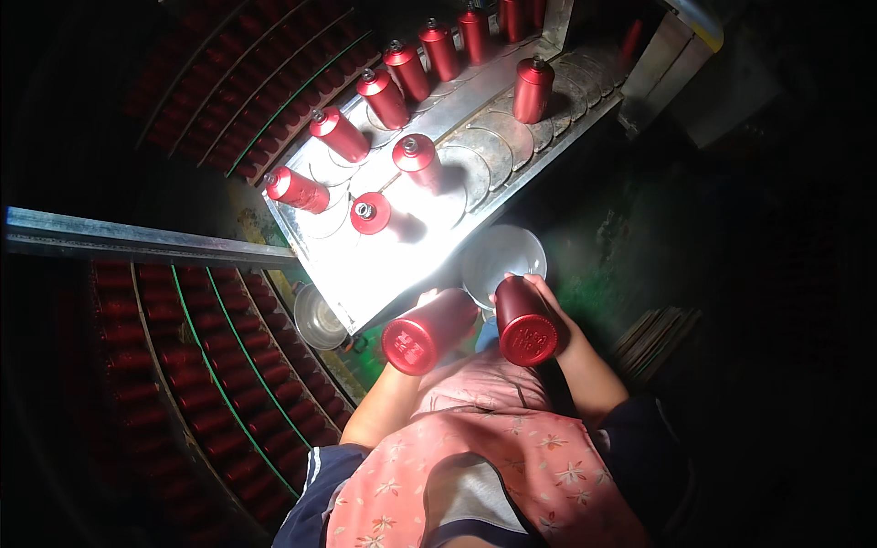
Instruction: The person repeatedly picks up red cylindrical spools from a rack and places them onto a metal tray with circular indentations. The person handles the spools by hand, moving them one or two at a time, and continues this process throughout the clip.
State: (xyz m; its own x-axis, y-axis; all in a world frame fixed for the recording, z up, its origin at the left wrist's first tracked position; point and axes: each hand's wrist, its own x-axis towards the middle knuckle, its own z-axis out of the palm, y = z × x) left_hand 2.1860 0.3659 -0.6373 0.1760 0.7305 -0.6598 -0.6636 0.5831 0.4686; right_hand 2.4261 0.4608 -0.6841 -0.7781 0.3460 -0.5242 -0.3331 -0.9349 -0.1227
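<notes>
My left hand [427, 297] is closed round a glossy red bottle [438, 324], tilted so its embossed base faces me; the bottle hides most of the fingers. A darker red bottle [526, 315] is gripped in my right hand [549, 294], its embossed base likewise toward me. The necks of both point away and do not show. Beyond them, a brightly lit metal conveyor [365, 283] of overlapping round plates carries several red bottles standing upright, among them a near one [370, 212] and one farther right [533, 89].
Behind my hands sits a pale round basin [516, 247]. Another metal bowl [320, 318] is by the conveyor's left corner. Racks of many red bottles [219, 384] fill the left side, below a metal bar [146, 236]. Flat stacked pieces [653, 342] lie at right.
</notes>
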